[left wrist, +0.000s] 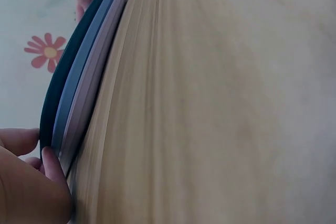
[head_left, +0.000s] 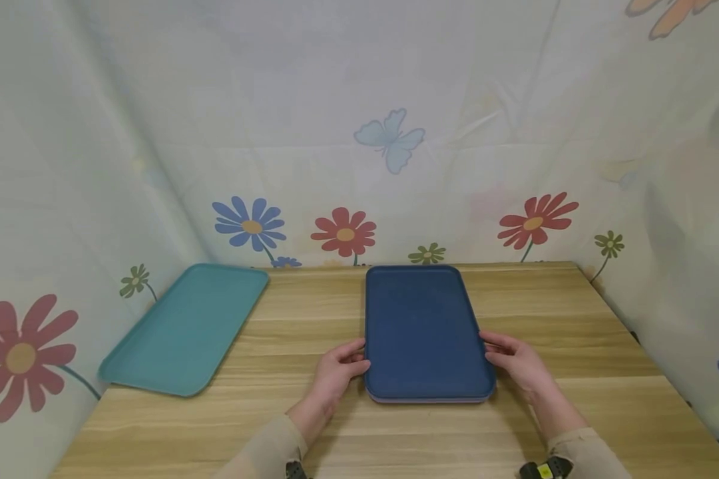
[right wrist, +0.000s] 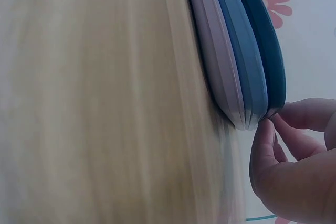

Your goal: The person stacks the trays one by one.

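A dark blue tray [head_left: 425, 332] lies on top of a stack, its long sides pointing away from me. Beneath it, the right wrist view shows a lighter blue tray [right wrist: 245, 51] and a pale pink tray [right wrist: 216, 51] at the bottom. My left hand [head_left: 335, 372] pinches the dark blue tray's left edge near the front corner, thumb and fingers at the rim. On the opposite edge, my right hand [head_left: 524, 366] pinches the same tray between thumb and fingers. A narrow gap shows between the top tray and the lighter blue one.
A teal tray [head_left: 192, 332] lies at an angle on the left of the wooden table [head_left: 311, 299]. Behind and at both sides hangs a pale curtain [head_left: 287, 133] printed with flowers and a butterfly. The stack's far end is close to the table's back edge.
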Action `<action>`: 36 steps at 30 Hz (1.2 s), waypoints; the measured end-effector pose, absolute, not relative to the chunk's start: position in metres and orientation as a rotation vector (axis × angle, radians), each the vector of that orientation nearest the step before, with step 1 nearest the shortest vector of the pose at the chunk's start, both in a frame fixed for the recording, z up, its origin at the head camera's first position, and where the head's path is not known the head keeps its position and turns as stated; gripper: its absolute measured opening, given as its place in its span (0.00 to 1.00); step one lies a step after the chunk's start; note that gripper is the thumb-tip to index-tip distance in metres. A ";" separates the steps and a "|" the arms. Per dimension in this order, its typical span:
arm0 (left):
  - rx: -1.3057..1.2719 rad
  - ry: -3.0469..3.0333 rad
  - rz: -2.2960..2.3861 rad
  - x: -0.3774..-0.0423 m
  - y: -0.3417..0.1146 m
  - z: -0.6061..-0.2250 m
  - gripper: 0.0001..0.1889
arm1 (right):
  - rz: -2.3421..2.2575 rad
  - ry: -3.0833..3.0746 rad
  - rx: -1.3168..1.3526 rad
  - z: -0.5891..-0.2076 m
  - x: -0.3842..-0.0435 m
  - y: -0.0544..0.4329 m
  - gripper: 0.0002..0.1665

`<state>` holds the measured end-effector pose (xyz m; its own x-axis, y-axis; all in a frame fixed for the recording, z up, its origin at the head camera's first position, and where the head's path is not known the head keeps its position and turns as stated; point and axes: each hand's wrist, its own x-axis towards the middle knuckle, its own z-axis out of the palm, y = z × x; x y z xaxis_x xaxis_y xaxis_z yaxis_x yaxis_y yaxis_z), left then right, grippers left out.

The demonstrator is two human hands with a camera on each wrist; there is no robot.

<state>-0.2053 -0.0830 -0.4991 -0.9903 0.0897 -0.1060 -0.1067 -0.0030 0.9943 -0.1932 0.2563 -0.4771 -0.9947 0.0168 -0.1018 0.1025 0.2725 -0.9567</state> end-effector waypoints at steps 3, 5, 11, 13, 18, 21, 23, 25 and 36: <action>-0.014 2.127 2.122 -0.205 -0.083 -0.499 0.27 | -1.854 2.445 0.123 -0.477 -0.193 0.256 0.29; -0.013 2.129 2.121 -0.204 -0.083 -0.499 0.26 | -1.857 2.442 0.120 -0.477 -0.193 0.256 0.29; -0.012 2.136 2.121 -0.202 -0.084 -0.497 0.26 | -1.905 2.413 0.122 -0.479 -0.193 0.256 0.29; -0.011 2.139 2.122 -0.201 -0.084 -0.496 0.26 | -1.930 2.396 0.121 -0.479 -0.194 0.256 0.29; 0.006 2.140 2.120 -0.202 -0.084 -0.496 0.26 | -1.967 2.376 0.102 -0.480 -0.194 0.257 0.29; 0.007 2.136 2.117 -0.202 -0.084 -0.495 0.26 | -1.977 2.364 0.099 -0.481 -0.194 0.257 0.29; 0.012 2.141 2.116 -0.202 -0.084 -0.495 0.27 | -1.987 2.355 0.107 -0.481 -0.194 0.257 0.29; 0.021 2.142 2.120 -0.201 -0.084 -0.495 0.27 | -2.011 2.338 0.104 -0.481 -0.194 0.257 0.28; 0.088 1.992 2.238 -0.205 -0.097 -0.491 0.27 | -2.088 2.373 0.152 -0.470 -0.190 0.251 0.29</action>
